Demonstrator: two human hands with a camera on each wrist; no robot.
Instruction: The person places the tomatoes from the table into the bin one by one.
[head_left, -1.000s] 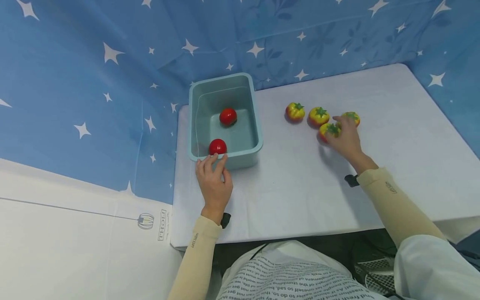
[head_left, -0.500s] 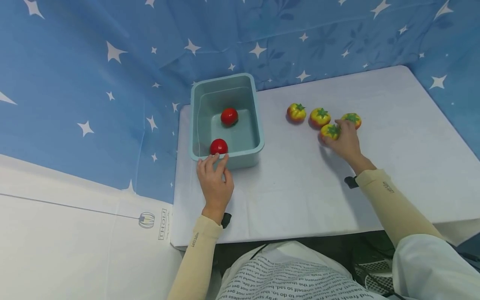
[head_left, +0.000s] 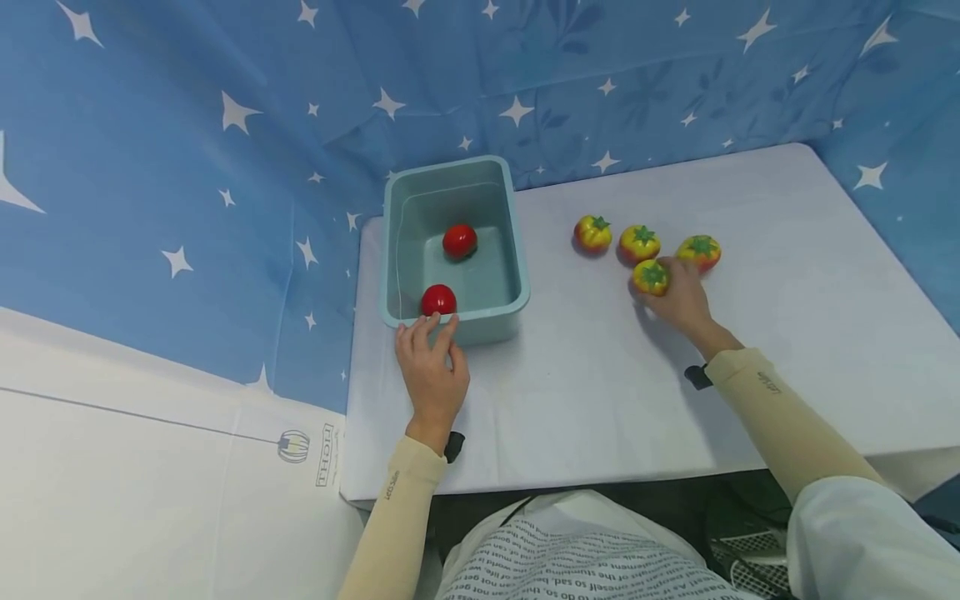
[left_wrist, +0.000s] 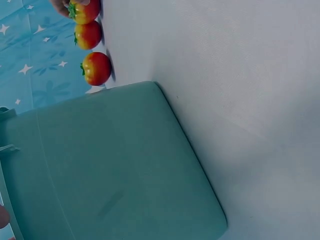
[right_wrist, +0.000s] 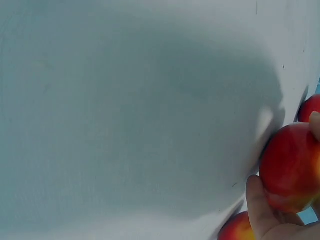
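Observation:
My right hand grips a yellow-and-red tomato with a green star-shaped top, thumb and fingers around its sides. In the right wrist view, the red underside of the held tomato shows between thumb and fingers. Close by lie three similar tomatoes: one on the far left, one in the middle and one on the right. My left hand rests its relaxed fingertips on the near rim of a blue-green plastic bin. Two red tomatoes, one deeper and one near the front, lie inside.
A white cloth covers the table. Behind the table and to its left hangs a blue star-patterned curtain. The bin stands at the table's left back, left of the loose tomatoes.
My right hand has closed its fingers around the front tomato and shifted it slightly left, apart from the right-hand one. The left hand stays at the bin's rim.

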